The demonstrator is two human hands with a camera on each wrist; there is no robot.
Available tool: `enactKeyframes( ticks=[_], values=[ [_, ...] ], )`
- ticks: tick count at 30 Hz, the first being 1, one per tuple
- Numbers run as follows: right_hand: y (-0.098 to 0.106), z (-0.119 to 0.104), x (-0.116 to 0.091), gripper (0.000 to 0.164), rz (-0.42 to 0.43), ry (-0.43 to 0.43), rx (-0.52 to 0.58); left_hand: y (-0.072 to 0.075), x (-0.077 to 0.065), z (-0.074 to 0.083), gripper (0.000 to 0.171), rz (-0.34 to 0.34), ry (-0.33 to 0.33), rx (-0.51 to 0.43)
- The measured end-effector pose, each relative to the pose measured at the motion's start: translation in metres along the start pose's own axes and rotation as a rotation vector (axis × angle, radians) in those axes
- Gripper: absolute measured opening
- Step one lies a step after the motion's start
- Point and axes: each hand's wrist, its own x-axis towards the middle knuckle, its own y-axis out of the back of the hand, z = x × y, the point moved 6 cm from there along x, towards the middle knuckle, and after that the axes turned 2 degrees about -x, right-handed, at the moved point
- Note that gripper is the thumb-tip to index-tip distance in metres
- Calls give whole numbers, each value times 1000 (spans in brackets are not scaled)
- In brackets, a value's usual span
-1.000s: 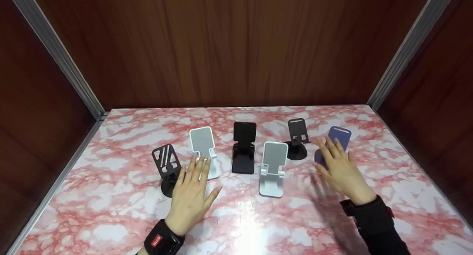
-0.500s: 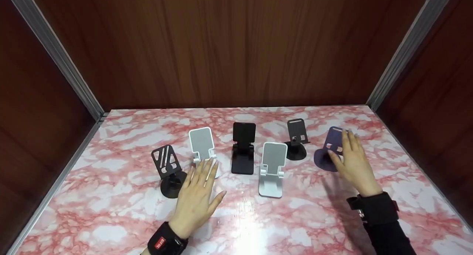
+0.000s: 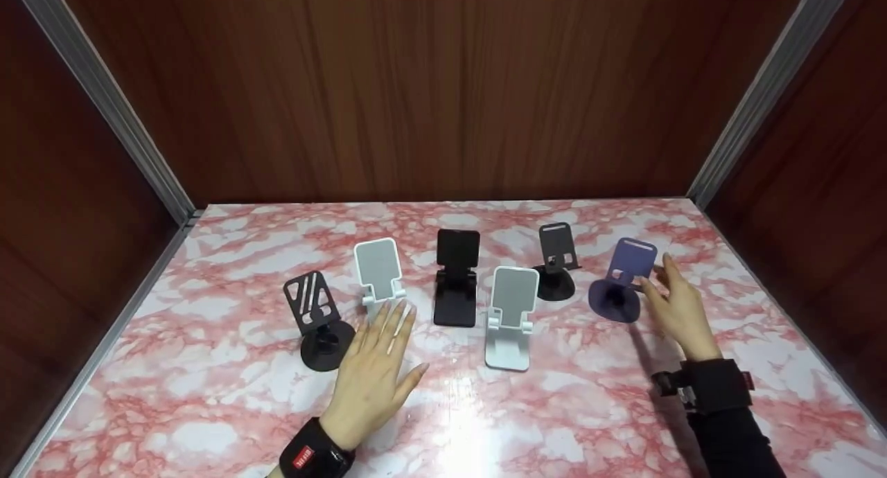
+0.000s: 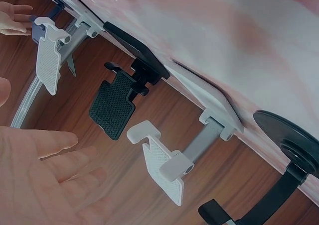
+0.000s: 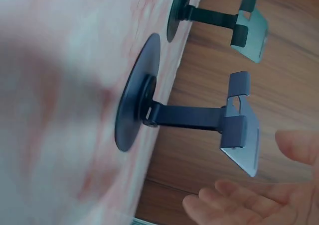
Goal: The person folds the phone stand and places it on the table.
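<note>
A purple phone stand (image 3: 633,258) with a round base stands upright at the right of the table. My right hand (image 3: 679,312) is close beside its right edge, fingers slightly bent and thumb apart. The right wrist view shows a gap between this hand (image 5: 269,200) and the stand's plate (image 5: 241,130). My left hand (image 3: 374,388) is held with straight fingers, palm down, overlapping the base of a white phone stand (image 3: 378,267) in the head view. Seen from the left wrist, the left palm (image 4: 40,180) holds nothing.
Left of the white stand is a black slotted stand (image 3: 312,301) on a round base. A black folding stand (image 3: 457,253), a second white stand (image 3: 514,294) and a dark round-based stand (image 3: 557,246) stand between the hands. Wooden panels (image 3: 443,90) enclose the marbled table (image 3: 229,395).
My right hand has moved right, from in front of the purple stand to its right side, uncovering it, and its fingers have bent. The left hand has drifted slightly right. The stands keep their places.
</note>
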Motion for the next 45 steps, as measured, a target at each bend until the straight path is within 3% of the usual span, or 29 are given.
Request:
enactKeyframes(
  ticks=[7, 20, 26, 30, 37, 40, 45],
  values=[
    [-2, 8, -1, 58, -36, -89, 154, -1, 0, 0, 70, 0, -9, -4],
    [-8, 20, 0, 35, -11, -163, 572, -4, -2, 1, 71, 3, -17, -20],
    [-8, 23, 0, 17, 2, -177, 609, -4, -2, 0, 70, 4, -23, -3],
    [-8, 23, 1, 16, -16, -178, 688, -3, -1, -1, 70, -11, -16, -7],
    [-35, 96, 27, 32, -15, -142, 797, -4, 0, 0, 69, -11, -21, -12],
    [-23, 64, 17, 24, -58, -121, 755, -3, 1, -1, 69, -7, -22, -12],
    [0, 0, 0, 14, -97, -74, 833, -4, 4, -3, 69, -34, -3, -29]
  ],
)
